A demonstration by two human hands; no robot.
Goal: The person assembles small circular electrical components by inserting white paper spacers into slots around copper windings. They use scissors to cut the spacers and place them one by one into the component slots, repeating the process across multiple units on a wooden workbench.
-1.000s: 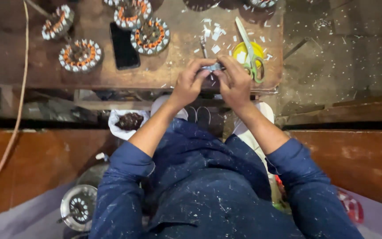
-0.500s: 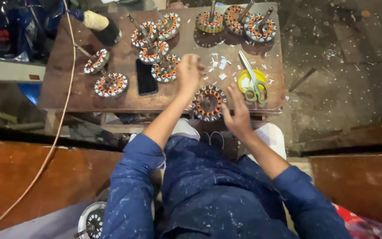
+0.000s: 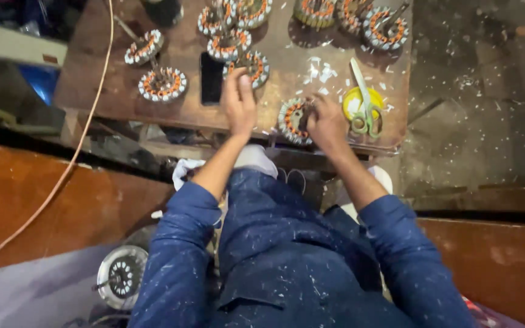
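Observation:
My right hand (image 3: pixel 326 123) grips a round motor stator (image 3: pixel 293 119) with copper-orange windings, at the near edge of a low wooden table (image 3: pixel 110 91). My left hand (image 3: pixel 239 102) reaches forward with its fingers close together, resting over another wound stator (image 3: pixel 251 67) beside a black phone (image 3: pixel 211 78). I cannot see whether the left hand holds anything. Both arms wear dark blue sleeves speckled with white.
Several more wound stators (image 3: pixel 162 84) lie across the table. Scissors (image 3: pixel 364 109) rest on a yellow disc (image 3: pixel 360 100) at the right, among white paper scraps (image 3: pixel 321 71). An orange cable (image 3: pixel 74 158) runs down the left. A round metal motor part (image 3: pixel 121 276) sits on the floor.
My hands were together over a small piece at the table edge. They have parted: the left moved forward to the stators, the right now grips a stator at the near edge.

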